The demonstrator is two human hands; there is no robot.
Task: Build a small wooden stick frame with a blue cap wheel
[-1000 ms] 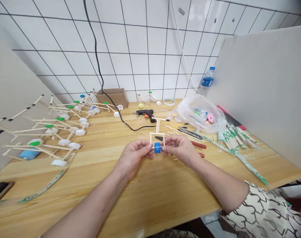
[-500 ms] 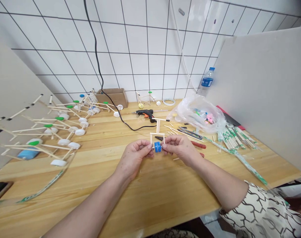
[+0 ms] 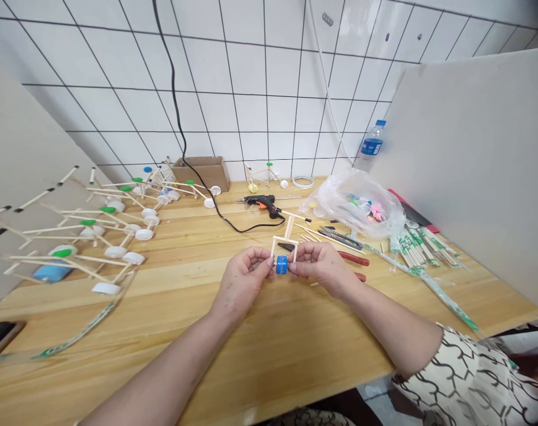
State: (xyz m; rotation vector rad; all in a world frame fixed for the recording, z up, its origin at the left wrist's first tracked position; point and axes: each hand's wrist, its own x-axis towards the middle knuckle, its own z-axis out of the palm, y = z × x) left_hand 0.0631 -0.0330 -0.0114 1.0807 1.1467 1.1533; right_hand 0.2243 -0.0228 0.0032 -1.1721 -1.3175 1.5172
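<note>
A small frame of wooden sticks (image 3: pixel 285 239) is held up over the table between my hands, with a black-tipped crossbar at its far end. Between its two near legs sits a blue bottle cap wheel (image 3: pixel 282 264). My left hand (image 3: pixel 246 275) pinches the left leg end beside the blue cap. On the other side, my right hand (image 3: pixel 317 266) pinches the right leg end, its fingertips close to the cap. Fingers hide the ends of the legs. Behind the frame lie the dark jaws of pliers with red handles (image 3: pixel 355 258), partly covered by my right hand.
Several stick models with white cap wheels (image 3: pixel 116 252) crowd the left side. A black glue gun (image 3: pixel 262 204) with its cord lies behind my hands. Scissors (image 3: pixel 340 237), a plastic bag (image 3: pixel 362 201) and wrapped sticks (image 3: pixel 422 245) are on the right. A cardboard box (image 3: pixel 204 173) stands at the wall.
The stick frame has tilted slightly, its far end shifting right and a little down. The blue cap has turned a bit. Both hands keep their hold.
</note>
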